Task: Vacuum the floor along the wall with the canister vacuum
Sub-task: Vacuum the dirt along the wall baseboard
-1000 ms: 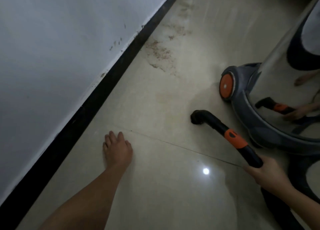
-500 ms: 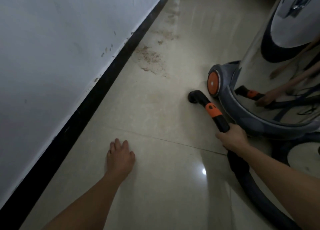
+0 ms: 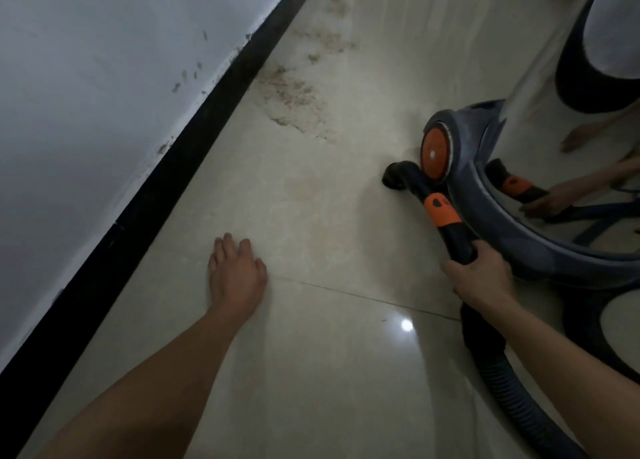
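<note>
Person low to floor [image 3: 346, 372], left hand [image 3: 237, 273] flat on tile, palm down, fingers spread, gripping nothing; right hand [image 3: 479, 278] wrapped around black handle of vacuum hose [image 3: 450, 230], orange collar just above grip; nozzle [image 3: 398, 174] mouth-down on tile, touching orange wheel [image 3: 434, 152] of canister vacuum [image 3: 519, 237] on right; brown dirt patch [image 3: 294, 95] beside black baseboard [image 3: 166, 168], well ahead of nozzle; white wall [image 3: 86, 95] scuffed

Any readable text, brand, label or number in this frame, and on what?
None can be read.
Orange collar on the vacuum wand: a small dark mark, too blurred to read.
Orange wheel hub of the canister vacuum: plain, no lettering visible.
</note>
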Demonstrator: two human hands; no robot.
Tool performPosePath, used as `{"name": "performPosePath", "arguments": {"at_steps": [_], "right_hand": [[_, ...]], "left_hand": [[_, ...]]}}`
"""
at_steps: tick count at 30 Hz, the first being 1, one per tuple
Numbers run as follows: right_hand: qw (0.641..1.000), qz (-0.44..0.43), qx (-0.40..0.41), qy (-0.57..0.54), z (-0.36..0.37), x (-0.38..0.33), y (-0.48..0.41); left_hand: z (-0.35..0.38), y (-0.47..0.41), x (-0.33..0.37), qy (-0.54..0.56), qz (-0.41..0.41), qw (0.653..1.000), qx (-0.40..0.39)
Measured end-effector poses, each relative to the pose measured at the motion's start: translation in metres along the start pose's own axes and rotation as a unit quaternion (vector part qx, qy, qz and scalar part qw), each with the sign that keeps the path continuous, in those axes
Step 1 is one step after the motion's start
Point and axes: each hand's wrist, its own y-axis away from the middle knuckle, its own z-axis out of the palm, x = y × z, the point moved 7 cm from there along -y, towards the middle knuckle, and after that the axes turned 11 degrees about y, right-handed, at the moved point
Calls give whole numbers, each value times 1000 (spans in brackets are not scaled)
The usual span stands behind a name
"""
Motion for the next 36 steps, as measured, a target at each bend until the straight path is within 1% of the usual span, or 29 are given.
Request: {"name": "performPosePath", "arguments": {"at_steps": [2, 5, 7, 10, 11, 14, 15, 19, 23, 24, 27, 32, 36], "right_hand": [[999, -27, -6, -22, 2, -11, -7], [992, -103, -68, -43, 23, -39, -13], [987, -133, -76, -55, 30, -58, -27], [989, -124, -16, -78, 31, -85, -63], [988, -128, -13, -83, 37, -94, -72], [980, -169, -55, -91, 63, -124, -87], [980, -173, -54, -88, 66, -131, -92], [983, -128, -22, -131, 66, -154, -119], [972, -183, -87, -117, 91, -178, -110], [972, -185, -90, -114, 93, -183, -111], [979, -159, -62, -108, 88, -199, -125], [970, -218, -89, -55, 105, -231, -125], [972, -212, -86, -50, 109, -258, -138]], "left_hand": [[4, -21, 8, 10, -10, 1000, 3], [11, -53, 16, 25, -31, 999, 19], [12, -75, 20, 26, -46, 998, 34], [17, -100, 21, 40, -81, 994, 65], [20, -103, 21, 42, -89, 992, 76], [30, -103, 18, 34, -95, 989, 106], [32, -103, 17, 34, -94, 989, 109], [33, -104, 17, 19, -96, 989, 109], [34, -103, 17, 15, -101, 989, 103], [33, -103, 17, 15, -100, 989, 104], [32, -103, 18, 17, -101, 989, 105], [28, -103, 20, 22, -103, 988, 116], [27, -102, 21, 24, -100, 988, 112]]}}
